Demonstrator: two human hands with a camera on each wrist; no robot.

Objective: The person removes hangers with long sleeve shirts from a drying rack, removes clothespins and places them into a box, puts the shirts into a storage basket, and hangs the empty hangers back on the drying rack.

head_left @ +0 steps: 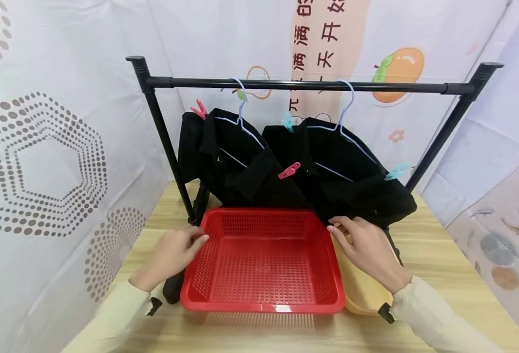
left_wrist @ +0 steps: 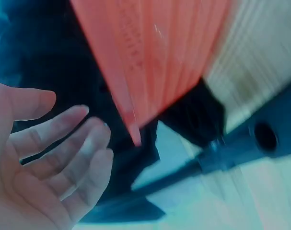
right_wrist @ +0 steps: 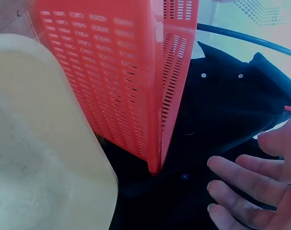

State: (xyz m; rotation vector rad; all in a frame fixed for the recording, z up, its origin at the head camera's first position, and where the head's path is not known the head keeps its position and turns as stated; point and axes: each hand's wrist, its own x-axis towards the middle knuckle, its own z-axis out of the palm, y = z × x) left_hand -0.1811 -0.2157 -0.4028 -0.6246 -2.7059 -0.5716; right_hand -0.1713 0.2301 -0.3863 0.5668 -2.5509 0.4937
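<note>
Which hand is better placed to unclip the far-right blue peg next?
Right, probably: the right hand looks empty and is nearer the blue peg; the left hand is over at the red basket's left side.

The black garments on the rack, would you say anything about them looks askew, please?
Yes, both black garments slope down rightward in the head view, as do their pale blue hangers, unlike the nearly level black bar.
</note>
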